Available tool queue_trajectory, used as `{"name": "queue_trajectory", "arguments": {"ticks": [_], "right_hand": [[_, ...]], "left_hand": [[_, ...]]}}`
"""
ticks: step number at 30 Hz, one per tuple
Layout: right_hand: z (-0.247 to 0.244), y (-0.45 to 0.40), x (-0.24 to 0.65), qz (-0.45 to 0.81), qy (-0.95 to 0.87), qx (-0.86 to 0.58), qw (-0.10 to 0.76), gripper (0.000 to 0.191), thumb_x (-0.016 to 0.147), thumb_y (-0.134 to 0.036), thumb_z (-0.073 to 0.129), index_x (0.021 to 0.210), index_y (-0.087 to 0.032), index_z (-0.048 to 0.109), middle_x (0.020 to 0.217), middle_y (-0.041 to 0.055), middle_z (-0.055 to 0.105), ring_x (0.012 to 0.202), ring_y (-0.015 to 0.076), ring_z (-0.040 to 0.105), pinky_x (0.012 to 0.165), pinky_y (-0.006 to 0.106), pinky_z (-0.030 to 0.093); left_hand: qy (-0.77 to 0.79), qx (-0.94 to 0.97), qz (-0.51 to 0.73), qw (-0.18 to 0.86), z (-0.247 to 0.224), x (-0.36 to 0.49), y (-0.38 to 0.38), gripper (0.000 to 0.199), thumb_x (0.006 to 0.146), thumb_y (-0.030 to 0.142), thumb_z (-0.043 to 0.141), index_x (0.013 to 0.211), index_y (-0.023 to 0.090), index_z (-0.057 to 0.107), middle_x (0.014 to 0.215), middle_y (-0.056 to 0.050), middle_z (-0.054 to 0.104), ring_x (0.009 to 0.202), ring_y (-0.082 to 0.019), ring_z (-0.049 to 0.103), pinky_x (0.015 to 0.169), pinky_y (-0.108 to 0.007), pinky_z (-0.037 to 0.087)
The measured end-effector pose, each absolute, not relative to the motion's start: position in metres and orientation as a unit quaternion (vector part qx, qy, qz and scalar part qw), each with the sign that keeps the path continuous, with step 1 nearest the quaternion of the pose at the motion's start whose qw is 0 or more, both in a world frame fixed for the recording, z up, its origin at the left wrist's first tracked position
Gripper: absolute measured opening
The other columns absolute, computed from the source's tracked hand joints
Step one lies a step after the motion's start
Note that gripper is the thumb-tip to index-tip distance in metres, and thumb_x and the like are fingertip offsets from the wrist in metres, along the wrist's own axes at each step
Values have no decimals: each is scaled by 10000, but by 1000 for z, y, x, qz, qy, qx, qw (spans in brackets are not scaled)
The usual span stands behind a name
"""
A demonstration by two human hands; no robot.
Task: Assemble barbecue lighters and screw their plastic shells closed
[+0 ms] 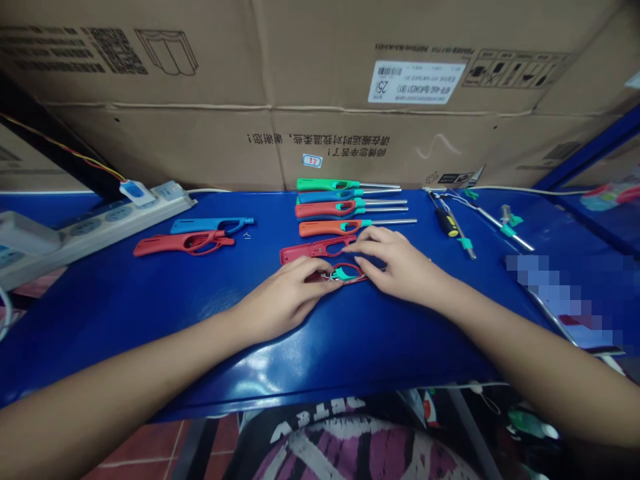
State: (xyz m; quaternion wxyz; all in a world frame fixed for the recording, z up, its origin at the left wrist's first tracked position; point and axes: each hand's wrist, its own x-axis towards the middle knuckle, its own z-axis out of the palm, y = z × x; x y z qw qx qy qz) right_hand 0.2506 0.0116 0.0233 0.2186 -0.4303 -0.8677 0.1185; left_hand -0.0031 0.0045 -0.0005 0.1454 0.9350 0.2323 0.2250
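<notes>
Near the middle of the table, my left hand (295, 290) is closed around the back end of an opened red lighter half (364, 275). A green trigger (345, 271) and thin wires show inside it. My right hand (393, 260) curls over its front end, fingers bent, thumb by the trigger loop and index finger at the other red shell half (305, 253). That hollow half lies just behind. Beyond it is an assembled orange-red lighter (325, 229) with a metal tube. My palms and fingers hide much of the held part.
Assembled green (325, 185), blue and red lighters lie in a row behind. Blue (200, 225) and red (170, 245) casings and small screws (247, 235) are at left, near a power strip (110, 223). A screwdriver (447, 221) and metal tubes (505, 228) lie right. A cardboard wall (200, 147) stands behind.
</notes>
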Motion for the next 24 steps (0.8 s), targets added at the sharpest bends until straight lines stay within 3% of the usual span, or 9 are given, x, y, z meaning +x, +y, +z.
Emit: {"name": "queue_trajectory", "arguments": {"ticks": [4, 10, 14, 20, 24], "right_hand": [[11, 22, 256, 129, -862, -449, 198, 343, 930, -124, 518, 1203, -212, 707, 1151, 117, 597, 1071, 242, 589, 943, 439, 464], [10, 29, 261, 157, -850, -440, 242, 56, 868, -150, 639, 909, -182, 661, 998, 66, 579, 931, 206, 596, 852, 374, 495], [16, 28, 262, 156, -854, -420, 264, 23, 893, -185, 625, 889, -196, 606, 962, 58, 601, 878, 195, 590, 811, 354, 488], [24, 23, 255, 383, -735, -457, 323, 162, 894, -354, 609, 887, -200, 560, 760, -3, 575, 651, 135, 526, 597, 280, 444], [25, 24, 254, 498, -663, -468, 305, 268, 826, -431, 672, 891, -195, 563, 776, 0, 580, 674, 134, 548, 633, 290, 471]], "left_hand": [[222, 946, 183, 146, 3, -3, 1, 405, 1034, 167, 438, 1404, 244, 585, 1354, -129, 589, 1232, -256, 563, 1033, -467, 501], [216, 950, 181, 137, 6, -4, -1, 382, 1035, 232, 480, 1404, 269, 575, 1382, -105, 587, 1229, -247, 573, 1025, -454, 498], [221, 946, 222, 83, 8, -8, 4, 370, 1024, 217, 503, 1383, 235, 591, 1359, -117, 611, 1242, -246, 574, 1035, -433, 493], [298, 905, 294, -76, 14, -21, 23, 328, 976, 251, 611, 1298, 199, 649, 1320, -131, 650, 1223, -316, 569, 989, -498, 505], [290, 912, 280, -78, 16, -24, 26, 290, 986, 260, 602, 1255, 178, 672, 1191, -117, 714, 1062, -277, 645, 883, -439, 527]]}}
